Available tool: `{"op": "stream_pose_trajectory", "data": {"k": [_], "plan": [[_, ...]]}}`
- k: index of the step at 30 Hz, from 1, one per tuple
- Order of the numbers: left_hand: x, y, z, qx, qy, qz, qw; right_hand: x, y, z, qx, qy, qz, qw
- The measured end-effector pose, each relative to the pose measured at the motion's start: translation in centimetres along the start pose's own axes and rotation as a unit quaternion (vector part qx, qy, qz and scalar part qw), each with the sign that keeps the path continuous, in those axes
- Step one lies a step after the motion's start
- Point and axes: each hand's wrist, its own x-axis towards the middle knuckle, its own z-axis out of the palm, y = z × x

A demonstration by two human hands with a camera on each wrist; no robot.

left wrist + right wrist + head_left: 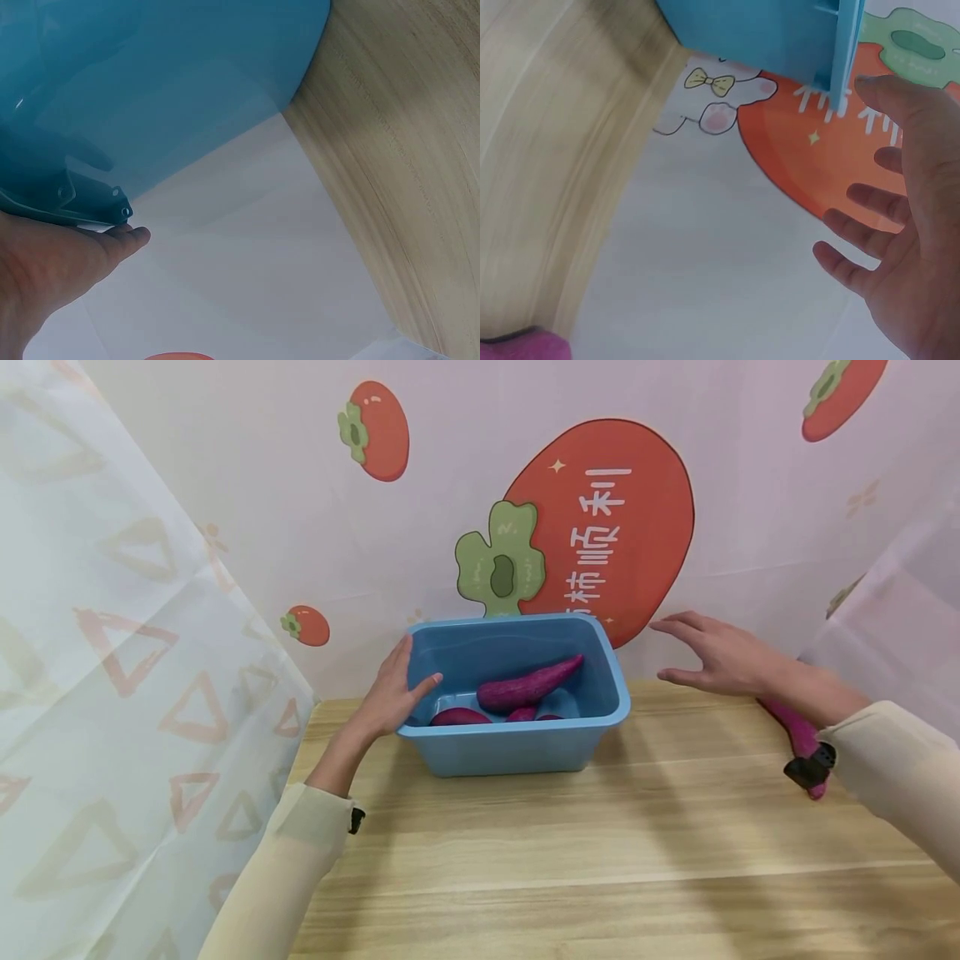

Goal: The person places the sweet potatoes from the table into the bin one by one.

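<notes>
A light blue plastic bin (510, 747) stands on the wooden table against the patterned backdrop. Inside lie several purple sweet potatoes, one long and tapered (525, 689) resting across the others. My left hand (390, 689) grips the bin's left rim, thumb over the inner side and fingers along the outside. From below, the left wrist view has this hand (67, 262) right under the rim. To the right of the bin, my right hand (723, 653) hovers apart from it, fingers spread and holding nothing. In the right wrist view that hand's (907, 202) thumb is near the bin's rim (844, 60).
Another purple sweet potato (802, 739) lies on the table (540, 860) at the right, partly hidden by my right forearm. Printed sheets with persimmons form the back wall (262, 485), and more sheeting (127, 652) closes off both sides.
</notes>
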Motion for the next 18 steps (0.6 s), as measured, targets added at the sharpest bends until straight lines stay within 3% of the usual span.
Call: {"op": "stream_pose_trajectory", "data": {"k": [8, 18], "plan": [[-0.1, 0.1, -0.1, -0.005, 0.000, 0.002, 1.0000, -1.1, 1.4, 0.1, -0.009, -0.013, 0.028, 0.999], [-0.1, 0.1, -0.1, -0.003, 0.002, 0.005, 1.0000, -3.0, 3.6, 0.6, 0.004, -0.002, 0.024, 1.000]]}}
